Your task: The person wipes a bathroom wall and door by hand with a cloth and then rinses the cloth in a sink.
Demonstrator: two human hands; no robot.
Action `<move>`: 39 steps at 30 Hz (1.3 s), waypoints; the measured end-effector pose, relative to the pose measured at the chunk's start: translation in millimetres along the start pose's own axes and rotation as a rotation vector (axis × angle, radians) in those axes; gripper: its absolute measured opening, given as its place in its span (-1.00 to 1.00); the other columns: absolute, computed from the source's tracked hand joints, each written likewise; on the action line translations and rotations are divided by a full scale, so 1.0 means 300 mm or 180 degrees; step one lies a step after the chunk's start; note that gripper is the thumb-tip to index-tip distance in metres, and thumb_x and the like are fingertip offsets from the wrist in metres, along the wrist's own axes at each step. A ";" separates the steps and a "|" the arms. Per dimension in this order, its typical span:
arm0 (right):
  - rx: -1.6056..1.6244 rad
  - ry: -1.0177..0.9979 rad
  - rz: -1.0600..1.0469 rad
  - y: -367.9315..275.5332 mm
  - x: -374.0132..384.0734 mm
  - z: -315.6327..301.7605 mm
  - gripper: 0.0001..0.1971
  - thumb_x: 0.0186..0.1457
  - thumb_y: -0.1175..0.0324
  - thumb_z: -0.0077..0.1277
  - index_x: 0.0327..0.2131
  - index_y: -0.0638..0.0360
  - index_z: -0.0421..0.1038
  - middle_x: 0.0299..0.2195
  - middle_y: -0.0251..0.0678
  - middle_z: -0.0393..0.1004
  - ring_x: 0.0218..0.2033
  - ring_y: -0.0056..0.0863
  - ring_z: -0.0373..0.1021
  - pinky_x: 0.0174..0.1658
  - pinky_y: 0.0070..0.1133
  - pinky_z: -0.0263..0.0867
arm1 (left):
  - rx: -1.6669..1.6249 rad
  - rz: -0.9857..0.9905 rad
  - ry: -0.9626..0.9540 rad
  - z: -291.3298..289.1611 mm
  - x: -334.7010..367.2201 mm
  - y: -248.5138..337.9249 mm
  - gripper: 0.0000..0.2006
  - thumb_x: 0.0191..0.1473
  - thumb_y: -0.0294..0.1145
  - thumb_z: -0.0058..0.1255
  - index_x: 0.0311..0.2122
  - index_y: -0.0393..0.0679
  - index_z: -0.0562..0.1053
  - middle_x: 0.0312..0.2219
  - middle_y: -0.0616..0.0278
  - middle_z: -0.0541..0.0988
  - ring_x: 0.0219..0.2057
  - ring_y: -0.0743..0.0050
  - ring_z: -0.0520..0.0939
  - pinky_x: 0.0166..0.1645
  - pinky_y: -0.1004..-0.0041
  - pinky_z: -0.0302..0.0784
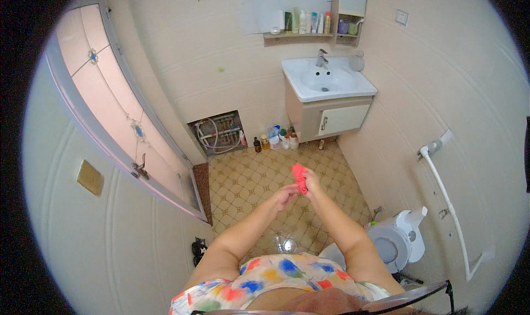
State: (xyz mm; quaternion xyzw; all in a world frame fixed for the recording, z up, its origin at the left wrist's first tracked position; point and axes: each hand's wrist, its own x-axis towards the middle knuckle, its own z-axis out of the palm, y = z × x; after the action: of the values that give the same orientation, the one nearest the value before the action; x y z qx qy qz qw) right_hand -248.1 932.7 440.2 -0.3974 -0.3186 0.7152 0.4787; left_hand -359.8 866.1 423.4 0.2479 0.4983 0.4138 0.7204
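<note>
R hand: held the bunched pink cloth, fingers curled round it & pressed tog.; couldn't see the thumb's exact grip.
L hand: was just L of the R hand, fingers stretched to the cloth's lower end, fairly close tog.; couldn't tell if they pinched it or only touched.
Cloth spot: was up in the air at the hands, over the tile floor, well in from its edges.
Floor, far edge: small bottles & tubs stood clustered btw the pipe opening & the sink cabinet.
Counter: was white, w/ a tap at its back edge; a pale roundish item sat nr the back R corner, kind unclear.
Shelf: carried a row of tubes & bottles.
Floor, R edge: had the toilet nr it; a white rail ran along the R wall.
L side: had the door, w/ a metal handle.
Person: wore a flowered top.
</note>
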 end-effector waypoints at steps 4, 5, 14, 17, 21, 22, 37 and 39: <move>0.0176 -0.0007 0.0120 -0.054 0.096 -0.036 -0.67 -0.05 0.53 -0.39 -0.14 0.27 0.19 -0.26 -0.23 0.34 -0.31 -0.44 0.31 -0.25 -0.54 0.27 | 0.0199 0.0218 0.0061 0.063 0.032 0.079 -0.75 -0.03 -0.42 -0.22 -0.19 0.01 0.35 -0.46 0.52 0.45 -0.52 0.75 0.37 -0.52 0.72 0.24; 0.0274 0.0013 0.0166 -0.048 0.106 -0.019 -0.66 -0.04 0.54 -0.40 -0.13 0.28 0.18 -0.24 -0.23 0.33 -0.31 -0.45 0.31 -0.24 -0.55 0.26 | 0.0124 0.0304 0.0091 0.045 0.050 0.079 -0.75 -0.03 -0.43 -0.22 -0.18 0.01 0.35 -0.45 0.51 0.46 -0.51 0.74 0.37 -0.52 0.72 0.24; 0.0311 -0.0210 0.0130 0.019 0.309 0.198 -0.65 -0.04 0.53 -0.41 -0.11 0.29 0.16 -0.26 -0.21 0.33 -0.31 -0.41 0.33 -0.27 -0.53 0.30 | -0.0205 0.0305 -0.0067 -0.192 0.133 0.243 -0.72 -0.05 -0.37 -0.15 -0.15 0.09 0.33 -0.33 0.54 0.39 -0.35 0.74 0.31 -0.40 0.70 0.16; 0.0467 -0.0423 0.0216 0.020 0.408 0.336 -0.65 -0.04 0.54 -0.40 -0.11 0.28 0.16 -0.32 -0.24 0.35 -0.36 -0.45 0.33 -0.34 -0.58 0.30 | -0.0174 0.0451 -0.0150 -0.353 0.199 0.329 -0.71 -0.04 -0.40 -0.20 -0.13 0.04 0.31 -0.28 0.48 0.38 -0.32 0.72 0.32 -0.39 0.70 0.17; 0.0124 -0.0389 -0.0248 -0.030 0.454 0.486 -0.68 -0.05 0.52 -0.34 -0.16 0.27 0.22 -0.32 -0.28 0.37 -0.40 -0.47 0.32 -0.26 -0.61 0.26 | -0.0185 0.0156 0.0050 -0.382 0.145 0.514 -0.72 -0.03 -0.40 -0.24 -0.13 0.02 0.30 -0.23 0.43 0.36 -0.31 0.68 0.33 -0.37 0.66 0.20; 0.0030 -0.0259 -0.0383 -0.035 0.510 0.446 -0.68 -0.05 0.52 -0.35 -0.16 0.27 0.22 -0.33 -0.28 0.37 -0.40 -0.49 0.32 -0.29 -0.62 0.26 | -0.0083 0.0197 -0.0126 -0.376 0.194 0.557 -0.72 -0.02 -0.38 -0.24 -0.13 0.03 0.29 -0.23 0.43 0.36 -0.29 0.66 0.33 -0.34 0.62 0.20; 0.0046 0.0076 -0.0458 -0.265 0.689 0.370 -0.75 0.01 0.50 -0.37 -0.21 0.27 0.22 -0.35 -0.24 0.36 -0.40 -0.49 0.34 -0.39 -0.57 0.31 | -0.0212 0.0558 -0.0134 -0.269 0.482 0.808 -0.78 -0.06 -0.31 -0.10 -0.22 0.07 0.33 -0.34 0.51 0.38 -0.29 0.62 0.35 -0.17 0.45 0.24; 0.0034 -0.0070 -0.0491 -0.301 0.731 0.320 -0.75 0.01 0.50 -0.37 -0.21 0.26 0.22 -0.35 -0.23 0.36 -0.39 -0.48 0.34 -0.37 -0.56 0.31 | -0.0259 0.0686 -0.0156 -0.195 0.513 0.830 -0.80 -0.07 -0.28 -0.09 -0.26 0.04 0.34 -0.40 0.51 0.39 -0.32 0.63 0.37 -0.21 0.47 0.28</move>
State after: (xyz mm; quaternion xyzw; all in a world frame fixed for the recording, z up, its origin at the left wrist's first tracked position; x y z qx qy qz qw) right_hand -342.6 1161.8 504.2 -0.3612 -0.3496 0.6822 0.5310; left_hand -475.9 1125.7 513.9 0.2807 0.4338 0.5026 0.6932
